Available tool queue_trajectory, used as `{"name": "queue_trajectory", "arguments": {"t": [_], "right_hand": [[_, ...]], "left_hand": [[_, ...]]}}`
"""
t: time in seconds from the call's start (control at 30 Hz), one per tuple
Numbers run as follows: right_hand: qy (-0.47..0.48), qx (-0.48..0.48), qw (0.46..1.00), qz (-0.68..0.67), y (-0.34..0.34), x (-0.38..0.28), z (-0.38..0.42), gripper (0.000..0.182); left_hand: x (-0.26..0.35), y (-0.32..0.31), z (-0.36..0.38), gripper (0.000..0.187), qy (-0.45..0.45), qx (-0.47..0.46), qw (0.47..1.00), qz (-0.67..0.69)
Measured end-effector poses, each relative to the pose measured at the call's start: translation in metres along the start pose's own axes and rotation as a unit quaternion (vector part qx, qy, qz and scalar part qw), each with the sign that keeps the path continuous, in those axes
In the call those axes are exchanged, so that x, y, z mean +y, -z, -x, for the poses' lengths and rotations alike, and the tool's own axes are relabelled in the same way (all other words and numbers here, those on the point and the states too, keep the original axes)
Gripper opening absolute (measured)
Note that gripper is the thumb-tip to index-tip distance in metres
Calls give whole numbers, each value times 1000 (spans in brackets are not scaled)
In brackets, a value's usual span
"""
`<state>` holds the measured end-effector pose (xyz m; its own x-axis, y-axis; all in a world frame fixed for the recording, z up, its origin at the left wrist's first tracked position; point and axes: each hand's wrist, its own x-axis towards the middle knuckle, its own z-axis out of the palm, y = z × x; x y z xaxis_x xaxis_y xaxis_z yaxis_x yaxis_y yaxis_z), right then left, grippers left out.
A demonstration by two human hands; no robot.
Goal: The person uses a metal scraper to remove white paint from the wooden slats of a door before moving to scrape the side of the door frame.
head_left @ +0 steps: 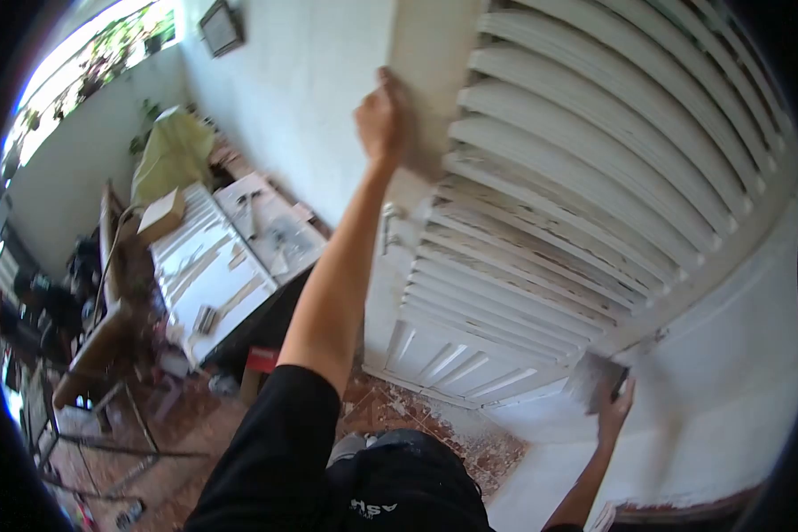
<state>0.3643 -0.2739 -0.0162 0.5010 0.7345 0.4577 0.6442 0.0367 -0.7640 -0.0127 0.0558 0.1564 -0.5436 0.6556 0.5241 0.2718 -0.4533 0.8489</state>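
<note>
Two hands on a white louvered shutter

The left hand point(379, 120) has its fingers point(388, 89) wrapped over the shutter's point(585, 177) upright edge, arm stretched up. The right hand point(614, 410), lower down, grips a flat scraper point(594, 379) pressed by the shutter's bottom corner, where it meets the white wall point(727, 355). Behind, to the left, another shutter point(206, 275) lies flat on a counter point(106, 328) above the flecked tile floor point(399, 412).

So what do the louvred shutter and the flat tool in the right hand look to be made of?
Louvred shutter: probably wood under matte white paint; the paint is worn and flaking along the slat edges, with brownish patches beneath. Flat tool in the right hand: a dull grey blade, likely metal, smeared pale; its handle is hidden.
</note>
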Motion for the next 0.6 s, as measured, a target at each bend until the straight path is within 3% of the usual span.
{"name": "queue_trajectory", "arguments": {"t": [0.07, 0.2, 0.27, 0.3, 0.33, 0.37, 0.4, 0.43, 0.5, 0.57, 0.6], "right_hand": [[-216, -32, 975, -29, -24, -24, 30, 53], [-174, -84, 980, -53, -37, 14, 52, 42], [-155, -78, 973, -152, -31, -8, 36, 26], [-181, -32, 934, -307, -25, -38, 30, 23], [-149, 5, 895, -421, -20, -48, 25, 31], [-150, -90, 792, -586, 2, -52, 24, 39], [-155, -50, 767, -621, 11, -44, 19, 47], [-84, -62, 744, -660, 12, -60, 17, 47], [-75, -35, 712, -697, 14, -72, 21, 47], [-186, 42, 775, -603, 15, -47, 33, 43], [-268, 37, 736, -621, 17, 0, 44, 32]], "left_hand": [[-1, 0, 1, 67, -12, 0, 1000, 4], [6, 5, 6, 68, -7, -2, 1000, 4], [-6, -3, -3, 69, -47, 15, 998, -29], [3, 1, 4, 71, -49, 26, 998, -8], [-2, -1, 1, 73, -36, 13, 999, -20], [-6, -3, -3, 73, -28, 10, 999, -27], [-11, -5, -5, 73, -66, 15, 997, -38], [-14, -8, -6, 74, -87, 40, 995, -38], [-11, -6, -6, 75, -54, 35, 998, -13], [-11, -7, -5, 74, -43, 41, 998, 36], [-16, -9, -9, 74, -3, 26, 998, 62]]}}
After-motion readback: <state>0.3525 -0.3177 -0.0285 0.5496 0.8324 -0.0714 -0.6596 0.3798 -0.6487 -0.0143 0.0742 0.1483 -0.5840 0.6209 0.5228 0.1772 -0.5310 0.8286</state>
